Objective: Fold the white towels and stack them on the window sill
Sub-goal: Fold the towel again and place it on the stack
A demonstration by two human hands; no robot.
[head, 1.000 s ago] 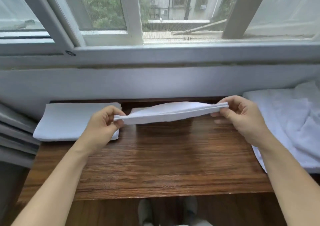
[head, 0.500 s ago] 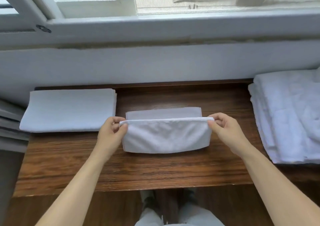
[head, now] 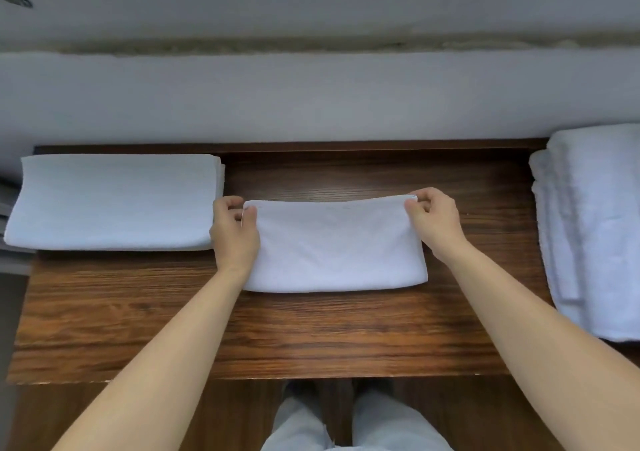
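A small white towel [head: 334,246], folded over, lies flat in the middle of the dark wooden sill board [head: 311,333]. My left hand [head: 232,232] pinches its far left corner. At the far right corner my right hand [head: 434,220] pinches the towel's edge. A stack of folded white towels [head: 110,203] sits on the left of the board, just beside my left hand. The far edges of the folded towel line up under my fingers.
A pile of loosely folded white towels [head: 595,229] lies at the right edge of the board. A white wall [head: 311,97] rises right behind the board, with the window frame [head: 311,3] above. My legs [head: 353,423] show below the front edge.
The towel was held stretched in the air, then lowered onto the board and folded away from me; its top layer now covers the bottom layer. The view has tilted down.
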